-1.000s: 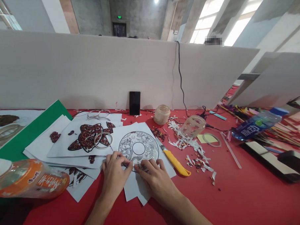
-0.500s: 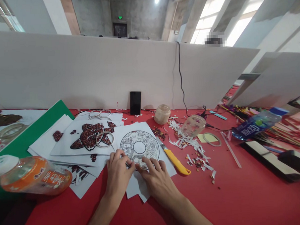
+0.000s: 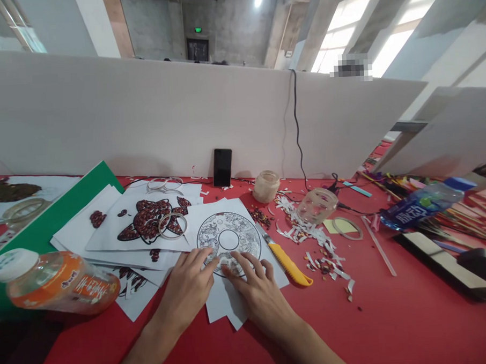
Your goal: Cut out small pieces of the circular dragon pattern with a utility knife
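Note:
A sheet of white paper printed with a round, ornate line drawing point(image 3: 228, 239) lies on the red table. My left hand point(image 3: 191, 278) rests at the sheet's lower left, palm down, its fingers stretched over the edge of the circle. Nothing shows between them, though the underside is hidden. On the drawing's lower part lies my right hand point(image 3: 258, 286), fingers spread and pressing on the paper. Close by on the right, a yellow utility knife point(image 3: 290, 263) lies partly on the sheet with its blade toward the drawing.
Left are stacked papers with a red-bean picture point(image 3: 152, 221), tape rings point(image 3: 172, 226), an orange-labelled bottle point(image 3: 66, 283) and a green board point(image 3: 67, 203). Behind stand a phone point(image 3: 222, 168) and jars point(image 3: 266, 186). Paper shreds point(image 3: 326, 240), beans and a water bottle point(image 3: 425, 203) lie right.
My left hand has loosened from a pinch with something dark between thumb and finger; its fingers now lie stretched on the paper. My right hand stays on the drawing. The view has shifted slightly.

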The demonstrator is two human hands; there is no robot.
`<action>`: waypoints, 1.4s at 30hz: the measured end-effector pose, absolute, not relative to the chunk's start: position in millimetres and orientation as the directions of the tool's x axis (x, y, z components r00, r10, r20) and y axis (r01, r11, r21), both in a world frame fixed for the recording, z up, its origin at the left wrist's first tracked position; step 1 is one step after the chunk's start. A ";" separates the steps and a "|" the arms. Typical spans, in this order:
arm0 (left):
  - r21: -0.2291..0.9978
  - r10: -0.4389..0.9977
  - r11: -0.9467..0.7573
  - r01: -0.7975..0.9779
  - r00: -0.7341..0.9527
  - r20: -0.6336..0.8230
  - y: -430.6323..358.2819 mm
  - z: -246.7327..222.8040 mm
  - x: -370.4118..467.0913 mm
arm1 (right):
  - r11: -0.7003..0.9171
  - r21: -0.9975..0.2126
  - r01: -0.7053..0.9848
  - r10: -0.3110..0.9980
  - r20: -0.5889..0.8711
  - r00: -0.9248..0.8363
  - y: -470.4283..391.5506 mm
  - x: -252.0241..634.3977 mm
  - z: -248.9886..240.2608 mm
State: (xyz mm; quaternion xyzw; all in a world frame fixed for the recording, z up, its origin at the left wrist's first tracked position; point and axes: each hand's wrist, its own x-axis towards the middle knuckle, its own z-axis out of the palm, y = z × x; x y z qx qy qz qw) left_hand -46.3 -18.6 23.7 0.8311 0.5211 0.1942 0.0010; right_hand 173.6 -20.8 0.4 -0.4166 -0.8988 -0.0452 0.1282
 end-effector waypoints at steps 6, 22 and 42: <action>-0.045 0.788 -0.540 0.840 0.524 0.324 -21.5 5.3 -53.5 | 0.609 -0.194 0.769 0.784 0.296 -0.546 -17.3 176.2 3.5; 0.458 0.908 -0.405 0.791 0.289 0.304 -16.9 6.7 -52.6 | 0.618 -0.187 0.764 0.781 0.260 -0.568 -12.9 154.3 26.5; 0.393 0.950 -0.299 0.870 0.232 0.209 -10.4 -8.2 -56.1 | 0.249 -0.228 0.941 0.944 0.273 -0.184 0.3 267.4 17.6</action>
